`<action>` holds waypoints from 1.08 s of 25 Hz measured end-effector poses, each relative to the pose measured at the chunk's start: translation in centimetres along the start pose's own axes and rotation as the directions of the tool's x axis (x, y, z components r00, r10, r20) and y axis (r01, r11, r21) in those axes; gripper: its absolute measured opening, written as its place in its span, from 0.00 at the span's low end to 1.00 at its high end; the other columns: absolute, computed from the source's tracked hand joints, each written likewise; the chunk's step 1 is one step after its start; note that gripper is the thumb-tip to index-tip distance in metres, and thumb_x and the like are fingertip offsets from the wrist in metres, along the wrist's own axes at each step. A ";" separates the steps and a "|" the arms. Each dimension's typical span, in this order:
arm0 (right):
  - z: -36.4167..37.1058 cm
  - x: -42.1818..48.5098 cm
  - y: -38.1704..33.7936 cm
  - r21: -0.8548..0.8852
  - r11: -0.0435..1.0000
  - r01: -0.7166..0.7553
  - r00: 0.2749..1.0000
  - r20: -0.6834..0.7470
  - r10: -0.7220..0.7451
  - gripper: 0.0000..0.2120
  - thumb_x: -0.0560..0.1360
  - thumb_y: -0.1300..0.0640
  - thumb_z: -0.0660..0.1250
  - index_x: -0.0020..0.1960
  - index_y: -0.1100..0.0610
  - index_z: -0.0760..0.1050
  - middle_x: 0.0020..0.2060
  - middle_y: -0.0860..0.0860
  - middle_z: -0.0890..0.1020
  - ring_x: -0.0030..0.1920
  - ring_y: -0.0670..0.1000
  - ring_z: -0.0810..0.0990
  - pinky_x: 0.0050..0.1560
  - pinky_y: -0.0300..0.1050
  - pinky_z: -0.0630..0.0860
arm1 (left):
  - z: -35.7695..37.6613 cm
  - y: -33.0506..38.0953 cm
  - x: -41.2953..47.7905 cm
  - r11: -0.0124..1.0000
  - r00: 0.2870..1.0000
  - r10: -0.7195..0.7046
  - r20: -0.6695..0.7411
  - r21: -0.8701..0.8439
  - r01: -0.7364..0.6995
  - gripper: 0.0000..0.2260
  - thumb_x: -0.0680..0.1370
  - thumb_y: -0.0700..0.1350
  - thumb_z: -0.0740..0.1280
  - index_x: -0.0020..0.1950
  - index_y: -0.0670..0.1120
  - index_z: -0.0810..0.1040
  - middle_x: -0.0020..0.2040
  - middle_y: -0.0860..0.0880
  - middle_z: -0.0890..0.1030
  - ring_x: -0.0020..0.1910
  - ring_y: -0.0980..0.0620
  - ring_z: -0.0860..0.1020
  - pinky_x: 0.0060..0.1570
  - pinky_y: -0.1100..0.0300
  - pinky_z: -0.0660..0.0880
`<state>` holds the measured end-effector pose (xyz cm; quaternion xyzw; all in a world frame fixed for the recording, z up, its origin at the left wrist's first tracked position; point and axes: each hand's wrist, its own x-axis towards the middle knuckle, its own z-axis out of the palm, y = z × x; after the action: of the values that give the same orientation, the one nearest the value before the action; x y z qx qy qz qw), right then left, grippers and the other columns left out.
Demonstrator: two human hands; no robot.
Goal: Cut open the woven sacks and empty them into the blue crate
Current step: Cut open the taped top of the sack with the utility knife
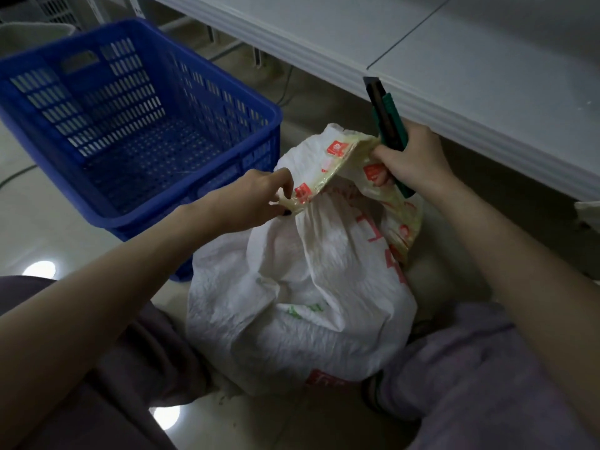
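A white woven sack (292,297) with red and green print stands on the floor between my knees. A band of yellowish tape with red labels (328,167) wraps its gathered neck. My left hand (259,199) pinches the tape's left end. My right hand (409,157) grips a green utility knife (386,125) with its dark blade end pointing up, and also holds the tape's right end. The blue crate (207,89) stands to the left of the sack, with nothing visible inside.
A white table edge (422,102) runs diagonally just above and right of my right hand and the knife. A white slotted basket (58,8) sits behind the crate. My legs in purple trousers flank the sack on the glossy tiled floor.
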<state>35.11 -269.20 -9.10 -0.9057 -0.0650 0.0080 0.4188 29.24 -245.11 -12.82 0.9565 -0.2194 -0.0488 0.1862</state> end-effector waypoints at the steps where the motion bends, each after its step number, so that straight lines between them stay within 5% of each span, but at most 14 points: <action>1: -0.1 -0.2 0.0 0.002 1.000 -0.003 1.000 -0.005 0.003 0.05 0.74 0.59 0.66 0.45 0.51 0.71 0.36 0.49 0.80 0.28 0.46 0.82 0.31 0.36 0.79 | 0.2 0.2 -0.1 1.000 1.000 0.029 -0.004 0.000 -0.029 0.12 0.75 0.43 0.68 0.56 0.41 0.71 0.57 0.42 0.79 0.54 0.47 0.80 0.50 0.56 0.78; 10: -1.0 -2.6 0.8 -0.133 0.991 0.005 1.000 0.011 -0.004 0.08 0.75 0.60 0.65 0.54 0.55 0.73 0.44 0.50 0.77 0.24 0.42 0.79 0.24 0.29 0.71 | 0.9 0.8 -1.1 0.999 0.979 0.044 -0.200 0.025 -0.040 0.15 0.68 0.35 0.73 0.51 0.37 0.73 0.48 0.41 0.79 0.46 0.44 0.78 0.45 0.48 0.78; 18: -1.9 -3.5 -0.4 -0.162 0.974 -0.155 0.975 0.134 0.178 0.11 0.73 0.61 0.66 0.55 0.55 0.73 0.36 0.54 0.81 0.27 0.46 0.82 0.31 0.38 0.78 | 0.2 1.2 -2.6 0.994 0.932 -0.041 -0.361 -0.110 0.001 0.13 0.69 0.36 0.74 0.51 0.39 0.77 0.51 0.45 0.80 0.47 0.52 0.78 0.43 0.72 0.73; 22: -3.3 -3.9 -1.8 -0.233 0.956 -0.177 0.942 0.241 0.233 0.12 0.73 0.60 0.67 0.55 0.60 0.71 0.38 0.57 0.81 0.30 0.49 0.82 0.33 0.42 0.77 | -0.2 1.7 -3.4 0.992 0.914 0.072 -0.399 -0.063 -0.106 0.13 0.70 0.34 0.73 0.51 0.36 0.75 0.50 0.42 0.81 0.46 0.49 0.80 0.44 0.70 0.74; 24: -3.6 -3.8 -2.0 -0.304 0.938 -0.167 0.974 0.098 0.206 0.13 0.74 0.56 0.67 0.57 0.59 0.73 0.38 0.54 0.81 0.30 0.48 0.82 0.31 0.39 0.76 | -0.4 1.9 -3.8 0.980 0.898 0.191 -0.396 0.028 -0.196 0.11 0.70 0.33 0.72 0.50 0.34 0.75 0.48 0.41 0.82 0.43 0.47 0.81 0.42 0.63 0.78; 27: -3.4 -3.8 -2.4 -0.168 0.981 -0.095 0.991 -0.113 0.076 0.15 0.74 0.53 0.68 0.57 0.61 0.76 0.39 0.53 0.81 0.28 0.43 0.81 0.29 0.35 0.76 | -0.4 2.5 -4.0 0.966 0.885 0.260 -0.385 0.108 -0.237 0.10 0.70 0.33 0.72 0.49 0.35 0.75 0.46 0.41 0.82 0.40 0.46 0.82 0.40 0.56 0.80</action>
<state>31.30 -270.70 -5.23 -0.9397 -0.0042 -0.0277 0.3409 24.67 -245.32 -11.44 0.9154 -0.2991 0.1763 0.2036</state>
